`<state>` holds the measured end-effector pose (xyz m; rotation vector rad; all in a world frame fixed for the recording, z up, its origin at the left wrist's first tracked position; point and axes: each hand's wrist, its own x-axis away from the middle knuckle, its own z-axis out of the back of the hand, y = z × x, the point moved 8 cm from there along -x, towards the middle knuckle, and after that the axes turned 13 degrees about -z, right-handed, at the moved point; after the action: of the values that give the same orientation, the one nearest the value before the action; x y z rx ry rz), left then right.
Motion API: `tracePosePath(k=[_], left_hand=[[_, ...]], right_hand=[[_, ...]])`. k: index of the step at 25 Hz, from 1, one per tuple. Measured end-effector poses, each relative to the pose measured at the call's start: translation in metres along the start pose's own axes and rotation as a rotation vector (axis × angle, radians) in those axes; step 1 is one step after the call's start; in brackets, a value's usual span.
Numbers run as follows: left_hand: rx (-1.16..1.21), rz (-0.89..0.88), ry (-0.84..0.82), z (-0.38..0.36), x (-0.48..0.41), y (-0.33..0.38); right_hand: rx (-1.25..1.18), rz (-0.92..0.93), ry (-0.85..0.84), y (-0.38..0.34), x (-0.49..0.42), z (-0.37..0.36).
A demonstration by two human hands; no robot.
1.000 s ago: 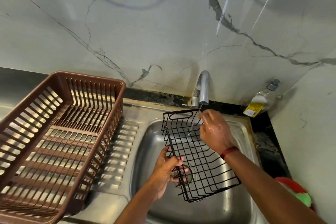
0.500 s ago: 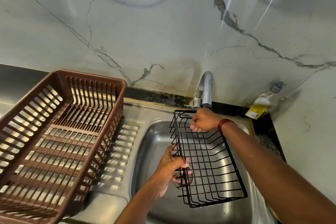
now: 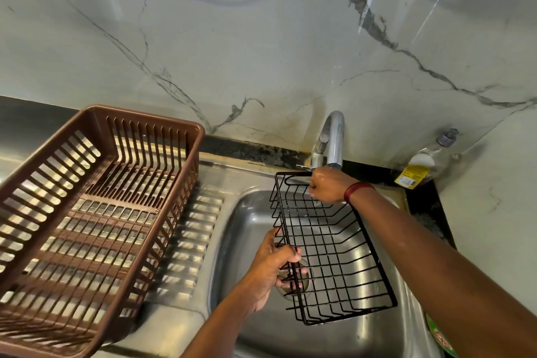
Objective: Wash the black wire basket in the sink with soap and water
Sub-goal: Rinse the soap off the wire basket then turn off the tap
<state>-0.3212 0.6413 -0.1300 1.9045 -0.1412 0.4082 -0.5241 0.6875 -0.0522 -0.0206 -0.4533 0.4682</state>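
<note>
Black wire basket between gripping hands

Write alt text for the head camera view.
Both hands hold a black wire basket over a steel sink: left hand on its near-left rim, right hand at the far rim beneath the tap. A brown plastic dish rack stands on the drainboard.

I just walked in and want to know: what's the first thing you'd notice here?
The black wire basket held over the steel sink catches the eye first. The left hand grips its near left edge, and the right hand holds its far end just under the tap. Next comes the big brown plastic dish basket on the draining board to the left.
</note>
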Motion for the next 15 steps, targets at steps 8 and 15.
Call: tracePosePath(k=[8, 15], left_hand=[[0.064, -0.011, -0.050, -0.003, -0.003, 0.014], [0.018, 0.012, -0.113, -0.008, -0.001, 0.016]], right_hand=[[-0.309, -0.023, 0.022, -0.016, 0.003, 0.013], [-0.223, 0.117, 0.041, -0.038, 0.010, 0.011]])
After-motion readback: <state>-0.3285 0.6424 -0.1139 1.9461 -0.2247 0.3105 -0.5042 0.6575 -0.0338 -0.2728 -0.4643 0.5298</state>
